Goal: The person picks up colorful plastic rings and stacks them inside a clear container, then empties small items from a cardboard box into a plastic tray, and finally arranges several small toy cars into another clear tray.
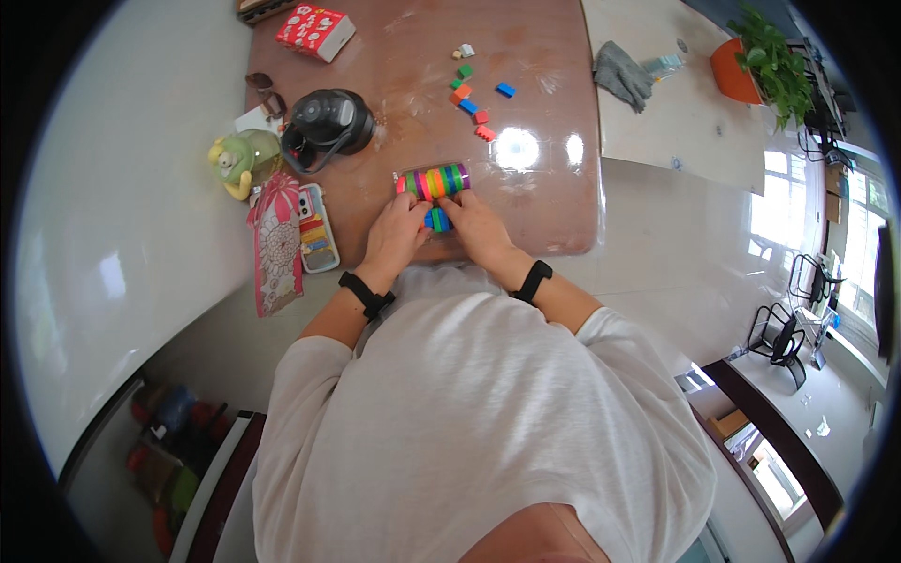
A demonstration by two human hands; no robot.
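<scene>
A row of brightly coloured disc-like pieces [435, 181], possibly small rolls, lies at the front of the table in what looks like clear plastic wrapping. My left hand [399, 223] curls over the near left part of this pack, fingertips against the row. From the other side my right hand [481, 224] does the same, its fingertips close to the left ones. Between my hands shows a short group of blue and green pieces [438, 219]. Whether it belongs to the same pack is unclear. My fingers hide part of both groups.
Small toy bricks [467, 107] lie scattered farther back on the brown table [415, 84]. To the left stand a dark jug-like bottle [327, 119], a green and yellow figure [236, 162], a flowered pouch [276, 246] and a pencil case [319, 229]. A grey cloth [624, 76] lies on the pale right-hand table.
</scene>
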